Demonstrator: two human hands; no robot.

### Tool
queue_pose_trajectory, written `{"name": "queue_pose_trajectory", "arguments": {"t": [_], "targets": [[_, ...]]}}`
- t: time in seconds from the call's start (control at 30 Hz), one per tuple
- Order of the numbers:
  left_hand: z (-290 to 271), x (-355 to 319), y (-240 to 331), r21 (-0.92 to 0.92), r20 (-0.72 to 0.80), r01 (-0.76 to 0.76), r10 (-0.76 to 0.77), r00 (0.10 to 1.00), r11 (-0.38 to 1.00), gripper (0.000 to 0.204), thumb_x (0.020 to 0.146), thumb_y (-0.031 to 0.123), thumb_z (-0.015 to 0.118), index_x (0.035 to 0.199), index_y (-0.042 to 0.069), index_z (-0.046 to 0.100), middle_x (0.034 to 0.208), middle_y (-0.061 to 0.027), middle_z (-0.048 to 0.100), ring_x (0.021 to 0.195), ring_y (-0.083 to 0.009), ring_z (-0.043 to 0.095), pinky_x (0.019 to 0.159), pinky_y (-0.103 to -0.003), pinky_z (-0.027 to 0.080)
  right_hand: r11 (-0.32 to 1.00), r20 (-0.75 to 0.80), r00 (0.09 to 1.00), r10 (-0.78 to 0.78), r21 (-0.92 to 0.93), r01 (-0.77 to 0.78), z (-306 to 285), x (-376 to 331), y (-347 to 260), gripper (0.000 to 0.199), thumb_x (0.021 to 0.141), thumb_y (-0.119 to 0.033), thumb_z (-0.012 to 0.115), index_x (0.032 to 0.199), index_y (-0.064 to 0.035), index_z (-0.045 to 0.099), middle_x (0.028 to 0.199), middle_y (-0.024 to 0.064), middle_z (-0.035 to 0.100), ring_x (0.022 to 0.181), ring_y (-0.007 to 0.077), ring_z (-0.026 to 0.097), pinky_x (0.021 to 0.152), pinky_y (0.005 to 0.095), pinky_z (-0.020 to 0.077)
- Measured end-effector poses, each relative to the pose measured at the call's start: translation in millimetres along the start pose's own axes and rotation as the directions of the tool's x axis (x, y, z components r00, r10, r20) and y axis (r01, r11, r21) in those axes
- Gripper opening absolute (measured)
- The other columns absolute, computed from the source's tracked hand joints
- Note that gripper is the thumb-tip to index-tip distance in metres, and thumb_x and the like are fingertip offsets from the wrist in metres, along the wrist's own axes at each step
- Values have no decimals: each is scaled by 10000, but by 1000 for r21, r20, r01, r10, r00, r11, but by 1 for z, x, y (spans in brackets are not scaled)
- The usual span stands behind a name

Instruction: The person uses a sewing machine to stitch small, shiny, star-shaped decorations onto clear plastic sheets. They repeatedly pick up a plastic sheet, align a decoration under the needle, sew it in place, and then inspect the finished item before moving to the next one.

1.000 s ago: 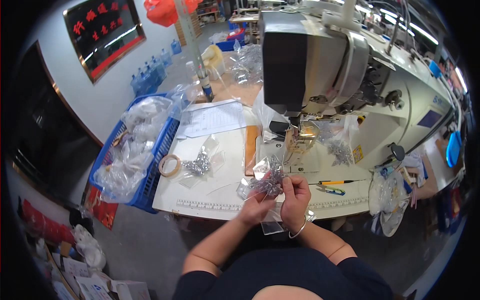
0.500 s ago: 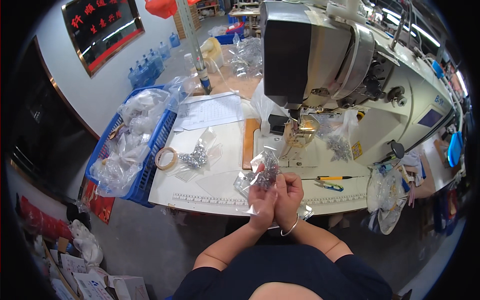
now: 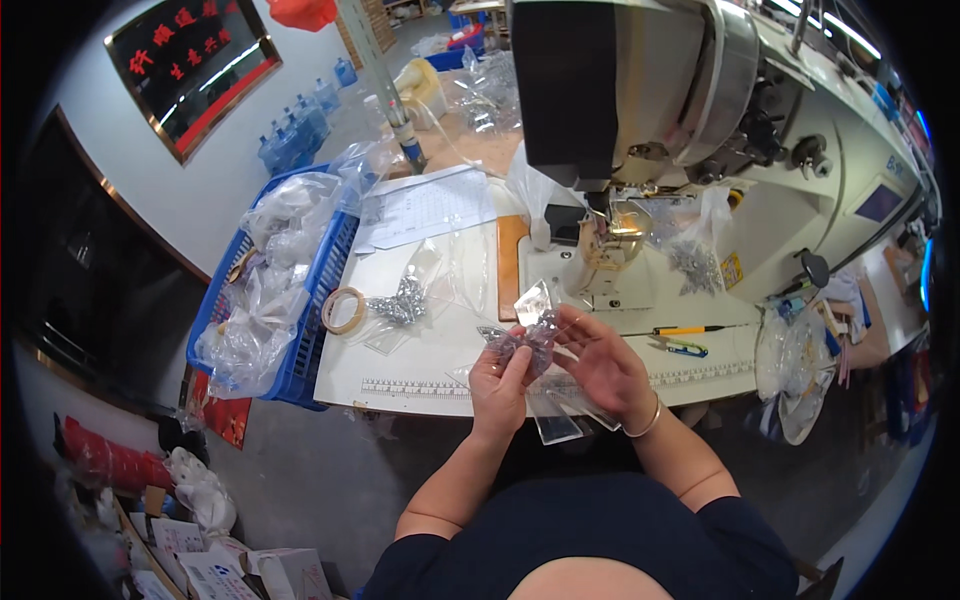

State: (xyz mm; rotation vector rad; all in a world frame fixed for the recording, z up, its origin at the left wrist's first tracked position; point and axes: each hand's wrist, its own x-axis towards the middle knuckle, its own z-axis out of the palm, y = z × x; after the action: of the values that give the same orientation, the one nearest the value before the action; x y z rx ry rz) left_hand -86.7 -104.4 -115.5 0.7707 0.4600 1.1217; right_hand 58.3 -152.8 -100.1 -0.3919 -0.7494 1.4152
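Note:
In front of the sewing machine, at the table's near edge, my left hand (image 3: 498,388) pinches a clear plastic bag (image 3: 540,362) with small dark silvery pieces inside, its thumb pressed on top. Shiny clear corners of plastic stick up from it. My right hand (image 3: 612,372), a bracelet on its wrist, is beside the bag, fingers stretched out and apart, tips at the plastic. Whether they grip it I cannot make out. Below the hands, stiff clear plastic pieces (image 3: 557,422) hang over the table edge. Another bag of silvery pieces (image 3: 400,302) lies to the left.
A blue basket (image 3: 330,285) of clear bags stands left, near a tape roll (image 3: 344,310) and paper sheets (image 3: 425,212). The sewing machine (image 3: 690,90) rises ahead. An orange pen (image 3: 690,330), small snips (image 3: 680,347) and a further bag of silvery pieces (image 3: 695,258) are right.
My hands, close together around the bag before, have come apart. The right hand has opened and shifted right; the left still holds the bag. The view has shifted slightly.

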Motion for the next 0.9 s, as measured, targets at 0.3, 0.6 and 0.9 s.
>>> {"name": "queue_pose_trajectory", "arguments": {"t": [0.3, 0.6, 0.9], "targets": [[-5, -5, -5, 65, 27, -24, 23, 999, 998, 315, 895, -18, 456, 1209, -1, 450, 1094, -142, 573, 975, -217, 597, 866, -360, 506, 996, -486, 874, 22, -66, -62, 1, -1, 12, 116, 839, -121, 632, 924, -48, 606, 938, 53, 628, 876, 144, 591, 758, 309, 489], [2, -13, -12, -242, -23, -50, 46, 999, 969, 320, 907, -17, 412, 1222, 36, 433, 1221, -143, 508, 1118, -251, 521, 967, -412, 446, 963, -541, 827, -150, -270, -2, 10, 8, 23, 86, 802, -66, 662, 838, -32, 592, 802, 42, 635, 730, 105, 607, 629, 213, 462], [0, -12, -17, -338, -115, -110, 75, 990, 935, 228, 922, 17, 429, 1140, 51, 484, 1179, -140, 540, 1064, -231, 555, 919, -376, 494, 931, -461, 861, -214, -364, 36, 13, 7, 30, 97, 810, -80, 659, 854, -29, 588, 806, 46, 640, 750, 105, 602, 649, 223, 443]]}}
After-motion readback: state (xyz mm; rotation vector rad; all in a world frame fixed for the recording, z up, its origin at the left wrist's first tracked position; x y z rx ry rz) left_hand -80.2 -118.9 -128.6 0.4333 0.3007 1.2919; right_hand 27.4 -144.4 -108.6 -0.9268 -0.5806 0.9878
